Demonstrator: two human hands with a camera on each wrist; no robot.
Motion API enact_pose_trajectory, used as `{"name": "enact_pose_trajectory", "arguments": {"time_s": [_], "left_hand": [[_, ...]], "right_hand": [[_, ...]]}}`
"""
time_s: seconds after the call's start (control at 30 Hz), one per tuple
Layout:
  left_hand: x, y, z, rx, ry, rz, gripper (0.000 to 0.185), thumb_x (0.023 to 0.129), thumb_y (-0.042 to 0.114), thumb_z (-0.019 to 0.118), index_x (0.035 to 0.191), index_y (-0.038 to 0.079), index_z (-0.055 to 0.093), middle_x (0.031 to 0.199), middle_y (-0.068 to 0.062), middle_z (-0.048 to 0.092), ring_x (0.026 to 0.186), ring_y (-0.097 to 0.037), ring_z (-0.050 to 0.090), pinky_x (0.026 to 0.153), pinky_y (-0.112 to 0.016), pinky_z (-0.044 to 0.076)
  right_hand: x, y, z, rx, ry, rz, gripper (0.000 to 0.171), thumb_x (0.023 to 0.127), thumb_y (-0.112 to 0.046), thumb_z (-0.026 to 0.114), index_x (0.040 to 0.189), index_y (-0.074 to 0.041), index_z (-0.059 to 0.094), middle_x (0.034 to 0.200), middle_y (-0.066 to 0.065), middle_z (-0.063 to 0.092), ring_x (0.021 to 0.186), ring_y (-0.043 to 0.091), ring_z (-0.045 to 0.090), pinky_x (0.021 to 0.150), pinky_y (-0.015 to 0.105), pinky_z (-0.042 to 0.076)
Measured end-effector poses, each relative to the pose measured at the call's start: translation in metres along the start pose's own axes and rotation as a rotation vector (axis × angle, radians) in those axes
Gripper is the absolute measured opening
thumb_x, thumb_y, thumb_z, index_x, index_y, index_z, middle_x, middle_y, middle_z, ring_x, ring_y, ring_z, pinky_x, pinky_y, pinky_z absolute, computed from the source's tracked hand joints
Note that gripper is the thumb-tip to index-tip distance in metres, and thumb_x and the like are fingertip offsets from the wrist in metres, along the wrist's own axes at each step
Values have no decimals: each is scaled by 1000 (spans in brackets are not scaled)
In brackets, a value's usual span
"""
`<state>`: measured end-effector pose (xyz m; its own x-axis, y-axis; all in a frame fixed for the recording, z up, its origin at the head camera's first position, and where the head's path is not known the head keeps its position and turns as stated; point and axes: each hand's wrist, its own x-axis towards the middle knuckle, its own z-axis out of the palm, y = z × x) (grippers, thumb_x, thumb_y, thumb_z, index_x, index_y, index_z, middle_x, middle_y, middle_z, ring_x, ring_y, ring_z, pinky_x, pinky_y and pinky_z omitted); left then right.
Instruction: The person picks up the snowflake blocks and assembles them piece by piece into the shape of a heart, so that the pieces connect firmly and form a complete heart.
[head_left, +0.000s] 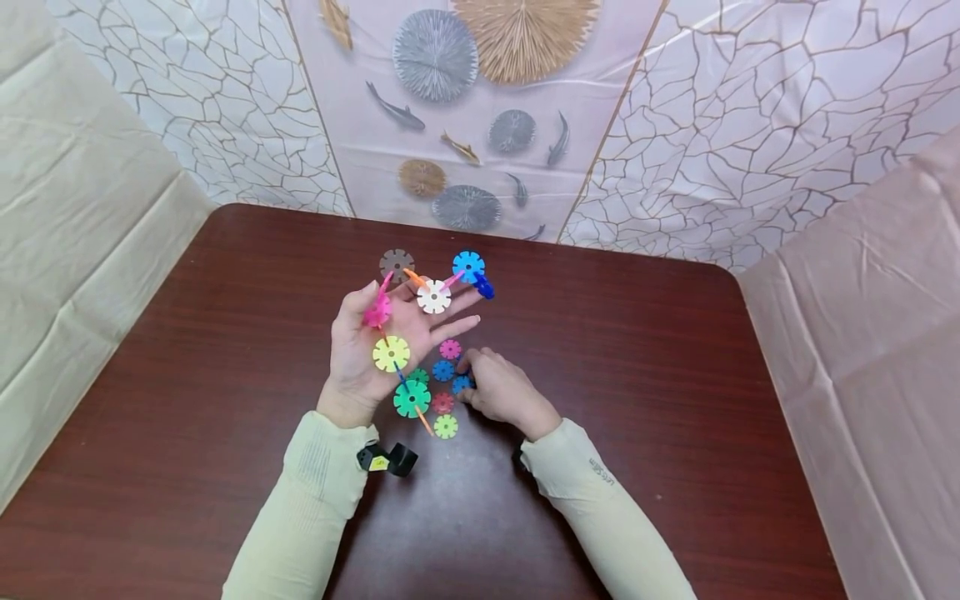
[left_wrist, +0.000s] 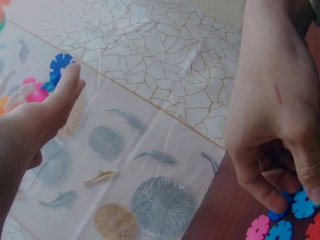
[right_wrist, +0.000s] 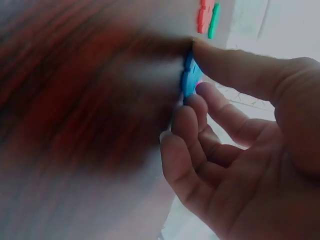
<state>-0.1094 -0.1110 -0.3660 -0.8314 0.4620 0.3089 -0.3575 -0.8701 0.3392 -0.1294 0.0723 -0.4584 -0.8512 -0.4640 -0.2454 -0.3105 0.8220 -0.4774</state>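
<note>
My left hand is held palm up with its fingers spread, and a chain of notched plastic discs lies across the palm and fingers. The chain includes a yellow disc, a white disc, a light blue disc and a larger green disc. To its right, my right hand is down at the table. Its thumb and fingertips pinch the edges of a blue disc, its flat side close to the tabletop. The other right fingers curl beside it.
Beside the right fingertips lie loose discs: a pink disc, another blue disc, a red disc and a yellow-green disc. The dark wooden table has patterned cloth walls behind and at its sides.
</note>
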Motion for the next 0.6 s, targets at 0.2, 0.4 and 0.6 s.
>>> {"name": "enact_pose_trajectory", "arguments": {"time_s": [0.2,0.4,0.6], "left_hand": [[-1,0,1,35,19,35,25,98,32,39,112,12,47,155,-26,17,139,-56,17,115,-59,10],[1,-1,1,90,36,54,28,99,32,31,110,11,46,152,-29,21,138,-54,21,115,-59,12],[2,-1,1,157,17,57,31,97,33,38,117,9,43,151,-28,24,138,-54,22,115,-58,14]], "right_hand": [[-3,5,-4,117,-3,-7,20,88,-21,74,100,-8,65,82,1,58,72,14,55,65,28,49],[-17,7,-31,582,130,-61,15,93,-24,67,96,-10,66,80,16,65,67,33,62,59,30,52],[-41,-3,-67,1147,355,-240,25,92,-10,67,113,2,63,90,15,69,76,26,66,72,32,58]]}}
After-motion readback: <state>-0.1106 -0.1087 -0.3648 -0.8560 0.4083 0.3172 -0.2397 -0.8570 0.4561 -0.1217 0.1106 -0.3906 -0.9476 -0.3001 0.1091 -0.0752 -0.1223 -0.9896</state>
